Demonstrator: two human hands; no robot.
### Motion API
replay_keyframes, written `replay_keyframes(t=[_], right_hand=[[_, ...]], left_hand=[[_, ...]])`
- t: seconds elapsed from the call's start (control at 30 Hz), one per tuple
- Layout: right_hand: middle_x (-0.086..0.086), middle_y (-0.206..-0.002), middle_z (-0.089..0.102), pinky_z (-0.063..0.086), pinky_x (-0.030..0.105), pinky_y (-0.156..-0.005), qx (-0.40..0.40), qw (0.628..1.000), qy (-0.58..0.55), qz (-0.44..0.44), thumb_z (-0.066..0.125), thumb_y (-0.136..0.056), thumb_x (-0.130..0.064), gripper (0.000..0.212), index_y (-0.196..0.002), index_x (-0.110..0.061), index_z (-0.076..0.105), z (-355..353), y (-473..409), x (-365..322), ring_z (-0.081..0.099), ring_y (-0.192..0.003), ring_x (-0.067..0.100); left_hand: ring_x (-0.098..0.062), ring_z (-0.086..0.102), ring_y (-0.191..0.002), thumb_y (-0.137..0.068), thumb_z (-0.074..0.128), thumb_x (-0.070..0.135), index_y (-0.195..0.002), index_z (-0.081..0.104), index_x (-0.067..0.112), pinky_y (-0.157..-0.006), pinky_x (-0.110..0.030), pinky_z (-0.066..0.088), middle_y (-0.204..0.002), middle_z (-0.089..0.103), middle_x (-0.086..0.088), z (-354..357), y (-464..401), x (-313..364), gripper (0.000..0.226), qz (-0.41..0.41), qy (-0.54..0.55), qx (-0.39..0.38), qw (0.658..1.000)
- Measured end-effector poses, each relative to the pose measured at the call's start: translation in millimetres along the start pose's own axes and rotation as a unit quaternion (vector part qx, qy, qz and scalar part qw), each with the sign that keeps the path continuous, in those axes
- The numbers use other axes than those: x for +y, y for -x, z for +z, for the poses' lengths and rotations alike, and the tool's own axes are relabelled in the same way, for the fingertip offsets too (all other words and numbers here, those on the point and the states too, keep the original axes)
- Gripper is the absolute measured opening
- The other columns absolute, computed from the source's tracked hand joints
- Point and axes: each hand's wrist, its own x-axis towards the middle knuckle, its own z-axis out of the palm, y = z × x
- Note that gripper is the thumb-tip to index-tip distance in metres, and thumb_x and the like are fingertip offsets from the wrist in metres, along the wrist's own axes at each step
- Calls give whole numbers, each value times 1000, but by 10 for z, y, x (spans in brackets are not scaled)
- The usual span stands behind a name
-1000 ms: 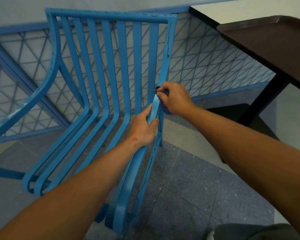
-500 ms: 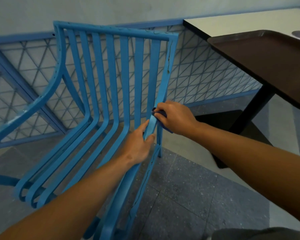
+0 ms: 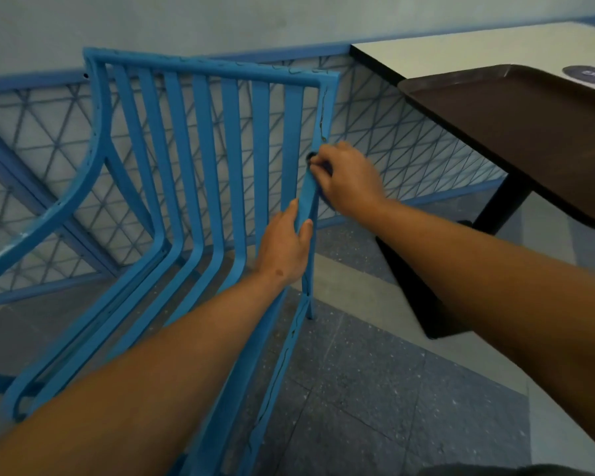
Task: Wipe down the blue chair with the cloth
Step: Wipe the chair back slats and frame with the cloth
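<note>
1. Head view: I see the blue chair (image 3: 200,159), painted slats curving from back to seat, its frame cracked along the right edge, standing against a lattice panel (image 3: 409,139) on a speckled tile floor (image 3: 375,389).
2. A dark, crumpled cloth (image 3: 315,159) barely shows under my right hand (image 3: 349,182), which grips it closed against the chair's right upright.
3. My left hand (image 3: 284,247) clasps the same upright just below, thumb and fingers wrapped round it.
4. A smooth brown tray (image 3: 529,125) sits on the white table (image 3: 461,53) at right.
</note>
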Motion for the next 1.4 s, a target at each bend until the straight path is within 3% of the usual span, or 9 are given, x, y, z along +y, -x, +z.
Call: replay_keyframes(t=[0.27, 0.43, 0.53, 0.67, 0.77, 0.83, 1.03, 1.3, 1.4], right_hand=[[1, -108, 65, 41, 31, -72, -110, 979, 79, -153, 55, -99, -43, 24, -110, -25, 67, -167, -23, 59, 63, -98, 23], [4, -110, 67, 49, 39, -78, -5, 992, 82, -92, 57, -97, -40, 26, -110, -23, 71, -479, -519, 103, 63, -102, 27], [2, -101, 66, 44, 34, -71, 38, 998, 20, -43, 56, -98, -38, 21, -101, -21, 69, -164, -220, 49, 63, -93, 25], [-1, -104, 69, 52, 35, -75, -8, 998, 2, -61, 58, -98, -41, 23, -106, -23, 71, 24, 141, 69, 65, -96, 22], [1, -107, 70, 47, 32, -72, -57, 988, 70, -127, 57, -99, -42, 27, -108, -22, 71, -175, -9, 74, 66, -97, 23], [3, -108, 70, 51, 38, -75, -53, 982, 103, -150, 55, -99, -43, 28, -110, -22, 71, -357, -234, 64, 65, -98, 25], [5, -111, 69, 50, 40, -78, 60, 994, 75, -51, 56, -97, -41, 28, -108, -21, 72, -504, -548, -29, 64, -100, 27], [4, -108, 69, 52, 41, -75, -78, 975, 135, -157, 56, -100, -40, 26, -111, -21, 71, -443, -302, 28, 65, -98, 27], [7, -112, 68, 51, 41, -79, -28, 978, 146, -147, 55, -100, -42, 29, -114, -21, 71, -658, -567, 46, 64, -102, 30]], left_hand=[[-15, 64, -100, -100, 42, 51, -144, 48, 31, -88, -44, 56, -113, 66, 4, 8, -28, -86, 49, 28, 45, 6, 999], [-12, 63, -109, -98, 40, 56, -148, 45, 31, -95, -41, 55, -121, 65, 8, 29, -24, -108, 56, 15, 61, -2, 998], [-13, 63, -110, -100, 42, 52, -146, 46, 31, -95, -42, 55, -121, 65, 6, 29, -25, -104, 52, 24, 61, 9, 998], [-16, 64, -96, -98, 41, 54, -145, 47, 35, -85, -44, 57, -109, 66, 4, 44, -23, -100, 50, 17, 59, 13, 998], [-19, 64, -91, -98, 42, 54, -144, 48, 35, -82, -41, 57, -104, 67, -1, 45, -39, -124, 51, 15, 65, 13, 998], [-18, 63, -86, -100, 44, 50, -142, 51, 35, -79, -40, 55, -100, 67, -1, 30, -30, -129, 45, 18, 73, 13, 997], [-8, 63, -107, -103, 49, 38, -142, 53, 30, -96, -35, 55, -118, 67, 8, -7, 21, -68, 40, 25, 99, 18, 995], [-6, 62, -111, -102, 47, 44, -146, 50, 31, -99, -36, 53, -122, 66, 10, 3, 16, -84, 46, 27, 85, 18, 996], [-8, 64, -100, -103, 47, 42, -143, 52, 31, -90, -38, 57, -111, 68, 10, -1, 21, -78, 42, 31, 87, 15, 996]])
